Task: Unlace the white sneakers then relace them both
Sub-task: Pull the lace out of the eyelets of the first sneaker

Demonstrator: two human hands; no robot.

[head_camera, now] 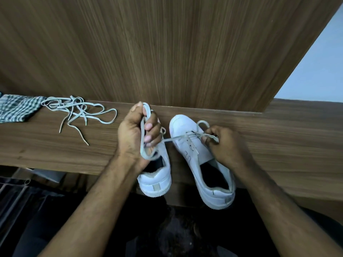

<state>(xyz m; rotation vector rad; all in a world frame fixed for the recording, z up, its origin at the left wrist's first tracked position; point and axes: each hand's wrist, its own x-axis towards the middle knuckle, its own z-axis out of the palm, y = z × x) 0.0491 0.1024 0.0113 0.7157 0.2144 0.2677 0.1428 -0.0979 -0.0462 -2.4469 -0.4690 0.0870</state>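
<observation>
Two white sneakers stand side by side on a wooden shelf, toes pointing away from me. My left hand [138,134] hovers over the left sneaker [157,179] and grips a bunched loop of white lace [143,143]. That lace runs taut to the front eyelets of the right sneaker [196,154]. My right hand [222,143] pinches the other end of the same lace at the right sneaker's outer side. A second, loose white lace [78,112] lies tangled on the shelf to the left.
A checked cloth [16,108] lies at the shelf's far left. A tall wood-grain panel [167,52] rises right behind the shoes. The shelf's front edge [55,169] runs under the heels, which overhang it. Below is dark floor.
</observation>
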